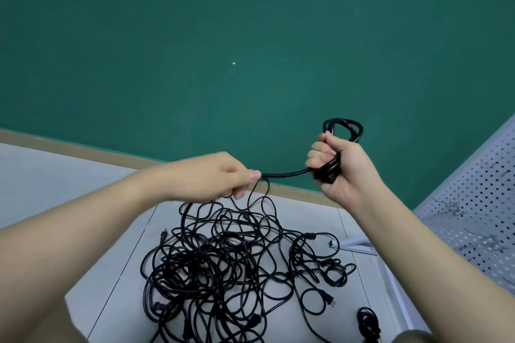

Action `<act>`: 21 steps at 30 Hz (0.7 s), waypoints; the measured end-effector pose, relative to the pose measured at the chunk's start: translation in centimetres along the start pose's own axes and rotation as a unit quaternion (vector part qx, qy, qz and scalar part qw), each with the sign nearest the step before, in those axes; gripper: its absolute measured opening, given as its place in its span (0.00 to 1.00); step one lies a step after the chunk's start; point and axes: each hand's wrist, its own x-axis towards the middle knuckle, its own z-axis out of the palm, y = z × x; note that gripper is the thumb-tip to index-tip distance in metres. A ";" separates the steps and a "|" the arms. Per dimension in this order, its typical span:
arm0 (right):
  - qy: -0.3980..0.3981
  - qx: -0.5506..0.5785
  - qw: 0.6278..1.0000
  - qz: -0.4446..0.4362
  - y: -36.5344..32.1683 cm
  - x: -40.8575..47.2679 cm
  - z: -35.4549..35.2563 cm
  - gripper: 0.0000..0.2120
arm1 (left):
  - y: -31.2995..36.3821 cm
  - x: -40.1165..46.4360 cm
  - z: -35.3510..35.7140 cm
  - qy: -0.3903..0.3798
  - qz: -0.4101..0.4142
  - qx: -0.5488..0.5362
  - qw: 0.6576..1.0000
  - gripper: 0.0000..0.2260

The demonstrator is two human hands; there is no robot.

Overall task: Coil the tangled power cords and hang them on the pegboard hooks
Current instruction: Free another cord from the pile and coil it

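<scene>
Right hand [338,166], at 3 o'clock, is clenched round a half-made coil [341,131]; left hand [214,175] pinches the same cord [287,174] taut. Feed even loops, freeing slack gently from the tangled pile [223,267] at 6 o'clock. Pegboard [479,203] stands right.

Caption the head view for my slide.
Right hand grips a coiled black cord; left hand feeds slack above the tangled pile.

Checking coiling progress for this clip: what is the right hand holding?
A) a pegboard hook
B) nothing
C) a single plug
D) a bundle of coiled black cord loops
D: the right hand is closed around the coiled cord, with loops sticking out above the fist.
</scene>
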 end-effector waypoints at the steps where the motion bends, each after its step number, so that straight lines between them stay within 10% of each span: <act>1: 0.007 -0.002 1.000 -0.009 -0.3 0.3 -0.3 0.13 | -0.4 -0.2 -0.8 0.011 -0.007 0.020 1.000 0.23; 13: 0.002 -0.228 0.972 -0.052 1.0 -1.8 0.9 0.15 | -0.2 -2.8 -4.5 0.063 0.095 -0.036 0.993 0.14; 21: -0.100 -0.465 0.879 0.043 3.6 -2.7 2.0 0.38 | 1.8 -2.3 -3.0 0.033 0.134 -0.065 0.988 0.08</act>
